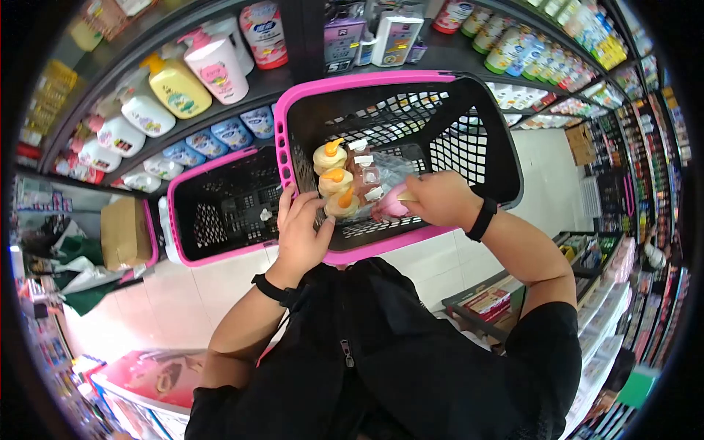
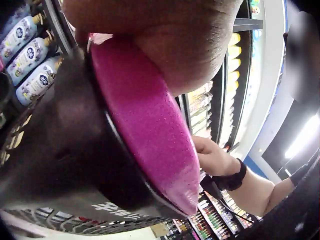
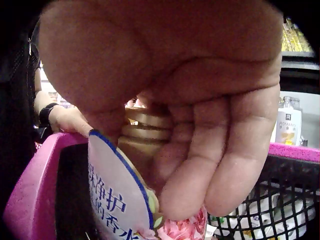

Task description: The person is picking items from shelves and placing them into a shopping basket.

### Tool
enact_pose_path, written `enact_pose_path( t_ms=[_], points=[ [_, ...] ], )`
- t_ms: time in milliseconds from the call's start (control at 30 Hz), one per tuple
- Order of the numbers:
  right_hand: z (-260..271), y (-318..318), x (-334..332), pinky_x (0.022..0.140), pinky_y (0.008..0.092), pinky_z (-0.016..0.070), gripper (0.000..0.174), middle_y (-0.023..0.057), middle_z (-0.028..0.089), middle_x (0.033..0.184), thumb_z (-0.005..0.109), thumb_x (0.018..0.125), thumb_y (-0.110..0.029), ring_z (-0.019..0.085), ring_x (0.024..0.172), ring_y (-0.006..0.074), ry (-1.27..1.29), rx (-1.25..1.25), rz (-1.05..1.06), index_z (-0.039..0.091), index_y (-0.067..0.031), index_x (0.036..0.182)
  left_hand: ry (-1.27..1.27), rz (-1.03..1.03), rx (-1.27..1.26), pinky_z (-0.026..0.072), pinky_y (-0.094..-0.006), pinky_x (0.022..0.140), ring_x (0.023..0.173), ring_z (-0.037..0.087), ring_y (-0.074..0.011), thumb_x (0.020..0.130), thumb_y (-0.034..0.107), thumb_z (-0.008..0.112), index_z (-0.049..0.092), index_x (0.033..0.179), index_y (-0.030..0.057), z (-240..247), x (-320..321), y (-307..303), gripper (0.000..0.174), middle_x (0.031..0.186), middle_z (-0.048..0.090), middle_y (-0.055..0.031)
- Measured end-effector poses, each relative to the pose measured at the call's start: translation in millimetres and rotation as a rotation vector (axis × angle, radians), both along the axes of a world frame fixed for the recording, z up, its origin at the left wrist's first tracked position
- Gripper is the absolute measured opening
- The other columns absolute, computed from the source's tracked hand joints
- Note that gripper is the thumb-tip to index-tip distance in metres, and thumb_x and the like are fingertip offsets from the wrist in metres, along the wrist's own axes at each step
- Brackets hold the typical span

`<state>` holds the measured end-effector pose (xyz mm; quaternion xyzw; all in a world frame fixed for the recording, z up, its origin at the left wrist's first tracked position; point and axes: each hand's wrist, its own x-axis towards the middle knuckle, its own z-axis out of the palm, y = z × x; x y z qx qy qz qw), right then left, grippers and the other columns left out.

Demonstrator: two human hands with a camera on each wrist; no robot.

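In the head view my right hand (image 1: 449, 199) is inside the black shopping basket (image 1: 367, 78) with the magenta rim, holding a pink bottle (image 1: 394, 201). The right wrist view shows its fingers curled round the gold cap (image 3: 142, 145), above a white label (image 3: 117, 192) with blue print and pink flowers. My left hand (image 1: 299, 233) lies over the near left rim, fingers loosely extended, fingertips right at a cream pump bottle (image 1: 339, 205) with an orange pump. Two more such bottles stand behind it. Brown bottles with white tops (image 1: 369, 176) stand in the middle beside clear plastic (image 1: 396, 170).
A second magenta-rimmed basket (image 1: 176, 220) stands to the left, a small white piece inside. Shelves ahead hold a pink pump bottle (image 1: 214, 70), a yellow pump bottle (image 1: 180, 88) and blue packs (image 1: 231, 133). A cardboard box (image 1: 123, 233) is at far left; a low display (image 1: 488, 301) is at right.
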<state>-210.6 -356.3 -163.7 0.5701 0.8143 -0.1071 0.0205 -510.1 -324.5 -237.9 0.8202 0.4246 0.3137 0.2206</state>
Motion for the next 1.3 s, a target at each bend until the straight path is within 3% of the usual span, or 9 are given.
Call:
enact_pose_path(
  t_ms=[233, 667, 900, 1167, 1300],
  points=[
    [-35, 12, -6, 0.063, 0.0508, 0.0529, 0.034, 0.0173, 0.068, 0.074, 0.059, 0.09, -0.037, 0.068, 0.069, 0.0389, -0.014, -0.18, 0.077, 0.06, -0.0042, 0.096, -0.026, 0.03, 0.012, 0.0364, -0.0486, 0.108, 0.13, 0.043, -0.0436, 0.076, 0.01, 0.073, 0.066, 0.102, 0.0038, 2, 0, -2, 0.028, 0.115, 0.063, -0.0109],
    [-62, 39, -25, 0.07, 0.0509, 0.0539, 0.034, 0.0185, 0.071, 0.084, 0.061, 0.087, -0.036, 0.069, 0.079, 0.0387, -0.105, -0.405, 0.179, 0.065, -0.0042, 0.098, -0.034, 0.029, -0.005, 0.0344, -0.0494, 0.11, 0.131, 0.043, -0.0432, 0.076, 0.009, 0.07, 0.066, 0.101, 0.004, 3, -2, -2, 0.026, 0.112, 0.063, -0.0117],
    [-104, 46, -30, 0.073, 0.0517, 0.0543, 0.038, 0.0193, 0.071, 0.09, 0.063, 0.086, -0.032, 0.069, 0.085, 0.0397, -0.144, -0.477, 0.273, 0.061, -0.0031, 0.11, -0.045, 0.03, -0.002, 0.034, -0.0494, 0.11, 0.13, 0.044, -0.043, 0.076, 0.009, 0.069, 0.067, 0.098, 0.0047, 0, -3, -2, 0.023, 0.11, 0.064, -0.0109],
    [-168, 56, -26, 0.087, 0.0486, 0.0522, 0.051, 0.0205, 0.07, 0.108, 0.065, 0.087, -0.034, 0.067, 0.102, 0.0377, -0.189, -0.586, 0.118, 0.054, -0.0045, 0.127, -0.038, 0.025, -0.013, 0.0337, -0.0496, 0.109, 0.131, 0.043, -0.0422, 0.076, 0.01, 0.068, 0.067, 0.099, 0.0058, 1, -3, 0, 0.023, 0.11, 0.063, -0.0095],
    [-150, 61, -39, 0.087, 0.0452, 0.054, 0.048, 0.0194, 0.071, 0.109, 0.062, 0.087, -0.03, 0.069, 0.102, 0.0354, -0.19, -0.626, 0.126, 0.055, 0.0002, 0.124, -0.008, 0.023, -0.007, 0.0341, -0.0484, 0.108, 0.133, 0.042, -0.04, 0.076, 0.012, 0.069, 0.067, 0.1, 0.0066, -1, -4, -1, 0.025, 0.113, 0.063, -0.0074]
  ],
)
